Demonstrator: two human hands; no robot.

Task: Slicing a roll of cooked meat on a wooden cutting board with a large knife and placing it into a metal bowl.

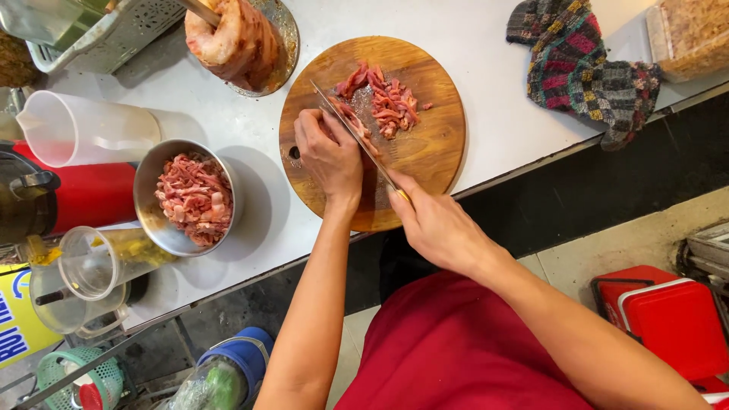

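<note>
Right hand [437, 224] gripping knife [357, 137] handle, fingers clamped. Left hand [328, 156] pressing down on meat strip, fingers curled. Sliced meat [387, 99] lying on round cutting board [433, 152], frame centre. Steel bowl [148, 186] sitting left.

The person wears a plain red garment [463, 357] that fills the lower middle of the frame, smooth cloth with no print or pattern to be seen. Both forearms are bare from the lower edge of the frame up to the wrists, with no sleeves, watch or bracelets. The hands, left [330, 156] and right [437, 224], are bare too, without gloves or rings.
</note>
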